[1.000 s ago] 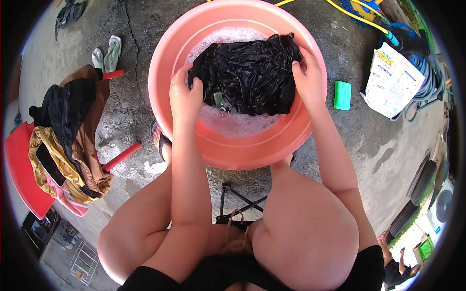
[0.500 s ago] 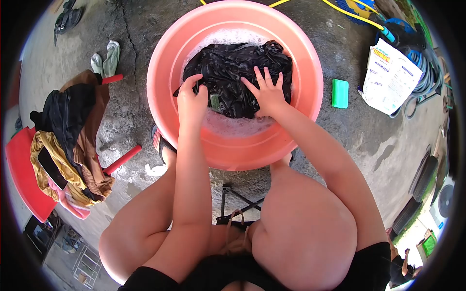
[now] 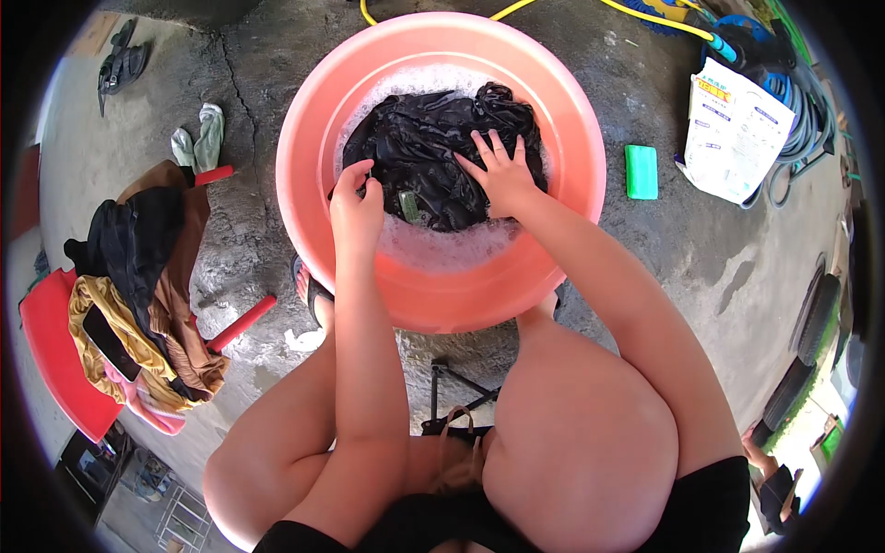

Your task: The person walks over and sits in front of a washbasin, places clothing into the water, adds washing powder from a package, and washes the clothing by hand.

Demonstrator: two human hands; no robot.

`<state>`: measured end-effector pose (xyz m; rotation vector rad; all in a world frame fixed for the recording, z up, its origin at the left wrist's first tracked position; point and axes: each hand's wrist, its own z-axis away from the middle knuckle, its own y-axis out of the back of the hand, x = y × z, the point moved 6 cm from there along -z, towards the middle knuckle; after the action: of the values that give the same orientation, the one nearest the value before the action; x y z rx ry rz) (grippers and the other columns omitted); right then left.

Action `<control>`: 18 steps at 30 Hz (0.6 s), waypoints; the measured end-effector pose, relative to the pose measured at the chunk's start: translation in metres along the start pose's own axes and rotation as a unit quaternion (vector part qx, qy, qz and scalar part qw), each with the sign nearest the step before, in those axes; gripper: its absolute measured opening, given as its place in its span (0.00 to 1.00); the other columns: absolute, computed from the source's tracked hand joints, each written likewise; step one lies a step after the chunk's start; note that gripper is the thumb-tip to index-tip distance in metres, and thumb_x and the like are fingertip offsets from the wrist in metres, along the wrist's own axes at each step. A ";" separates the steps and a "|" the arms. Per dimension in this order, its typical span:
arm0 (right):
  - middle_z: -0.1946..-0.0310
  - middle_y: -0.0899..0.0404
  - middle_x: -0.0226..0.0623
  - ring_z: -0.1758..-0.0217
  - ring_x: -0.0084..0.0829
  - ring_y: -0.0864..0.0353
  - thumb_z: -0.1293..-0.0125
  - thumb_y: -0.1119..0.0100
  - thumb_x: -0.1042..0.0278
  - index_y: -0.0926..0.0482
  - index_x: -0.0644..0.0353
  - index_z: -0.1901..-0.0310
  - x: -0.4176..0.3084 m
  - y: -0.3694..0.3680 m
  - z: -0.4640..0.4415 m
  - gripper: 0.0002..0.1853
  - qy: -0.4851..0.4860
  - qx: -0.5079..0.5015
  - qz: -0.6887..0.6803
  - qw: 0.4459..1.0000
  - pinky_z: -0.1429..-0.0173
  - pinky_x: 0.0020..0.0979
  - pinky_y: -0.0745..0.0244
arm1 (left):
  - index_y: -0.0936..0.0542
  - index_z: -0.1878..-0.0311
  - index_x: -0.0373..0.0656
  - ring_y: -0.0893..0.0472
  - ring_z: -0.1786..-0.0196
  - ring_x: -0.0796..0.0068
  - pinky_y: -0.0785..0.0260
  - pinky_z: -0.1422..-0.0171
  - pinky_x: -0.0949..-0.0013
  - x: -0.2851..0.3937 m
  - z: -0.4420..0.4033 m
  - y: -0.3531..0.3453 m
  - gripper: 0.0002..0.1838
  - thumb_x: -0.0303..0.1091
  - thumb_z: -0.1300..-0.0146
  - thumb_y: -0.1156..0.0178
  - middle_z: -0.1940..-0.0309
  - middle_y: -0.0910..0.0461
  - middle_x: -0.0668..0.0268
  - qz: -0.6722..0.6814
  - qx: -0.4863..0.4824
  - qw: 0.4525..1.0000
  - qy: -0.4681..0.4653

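A wet black cloth (image 3: 424,138) lies in the sudsy water of a pink basin (image 3: 442,313). My right hand (image 3: 505,177) rests on the cloth's right part, fingers spread and palm down. At the cloth's left edge is my left hand (image 3: 358,205), its fingers curved with a gap between thumb and forefinger, nothing visible in it. A small green and clear item (image 3: 408,206) sits on the cloth's lower edge, between the two hands.
Right of the basin lie a green bar (image 3: 641,172), a white printed bag (image 3: 733,134) and coiled hose (image 3: 804,124). At left, a red stool (image 3: 55,350) bears clothes (image 3: 138,240) and a phone (image 3: 109,343). Grey socks (image 3: 198,138) lie behind. Another person (image 3: 779,498) is at lower right.
My right hand has let go of the cloth's right edge and moved left onto it, fingers spread. My left hand has come off the cloth's left side. The cloth lies lower in the water.
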<state>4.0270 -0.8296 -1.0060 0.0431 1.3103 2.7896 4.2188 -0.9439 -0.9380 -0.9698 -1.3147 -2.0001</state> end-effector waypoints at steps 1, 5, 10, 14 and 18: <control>0.24 0.71 0.42 0.22 0.48 0.69 0.56 0.27 0.47 0.62 0.30 0.26 0.000 -0.002 0.000 0.61 0.000 0.000 0.001 1.000 0.30 0.68 0.64 | 0.22 0.48 0.38 0.22 0.46 0.60 0.32 0.41 0.63 -0.003 -0.002 -0.001 0.17 0.28 0.41 0.46 0.53 0.20 0.50 0.011 0.001 1.000 -0.006; 0.24 0.70 0.42 0.21 0.47 0.69 0.55 0.27 0.47 0.62 0.30 0.26 0.001 -0.003 -0.003 0.60 0.000 0.005 0.001 1.000 0.30 0.67 0.64 | 0.22 0.49 0.38 0.22 0.45 0.61 0.32 0.41 0.64 -0.005 -0.004 -0.006 0.16 0.27 0.41 0.46 0.53 0.20 0.51 0.022 -0.013 1.000 -0.006; 0.24 0.70 0.42 0.21 0.47 0.69 0.53 0.28 0.48 0.62 0.30 0.26 0.001 -0.003 -0.002 0.59 -0.001 0.001 -0.001 1.000 0.30 0.67 0.64 | 0.22 0.49 0.37 0.21 0.46 0.62 0.32 0.41 0.65 -0.004 -0.001 -0.008 0.16 0.27 0.41 0.46 0.53 0.20 0.52 0.028 -0.015 0.999 -0.005; 0.24 0.70 0.42 0.21 0.47 0.69 0.53 0.29 0.49 0.63 0.30 0.26 0.001 -0.004 -0.002 0.59 0.000 -0.001 -0.003 1.000 0.30 0.67 0.64 | 0.22 0.49 0.37 0.21 0.47 0.64 0.32 0.41 0.66 -0.004 -0.001 -0.009 0.16 0.26 0.40 0.47 0.53 0.20 0.53 0.023 -0.025 0.999 -0.008; 0.24 0.69 0.43 0.21 0.47 0.69 0.54 0.29 0.49 0.62 0.30 0.26 0.001 -0.005 -0.003 0.59 -0.003 0.001 0.006 1.000 0.30 0.67 0.64 | 0.22 0.49 0.36 0.21 0.48 0.65 0.32 0.42 0.67 0.000 0.002 -0.010 0.16 0.26 0.40 0.47 0.53 0.19 0.54 0.031 -0.030 0.999 -0.004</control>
<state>4.0258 -0.8289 -1.0120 0.0590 1.3149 2.7962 4.2112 -0.9383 -0.9426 -1.0342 -1.2204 -2.0013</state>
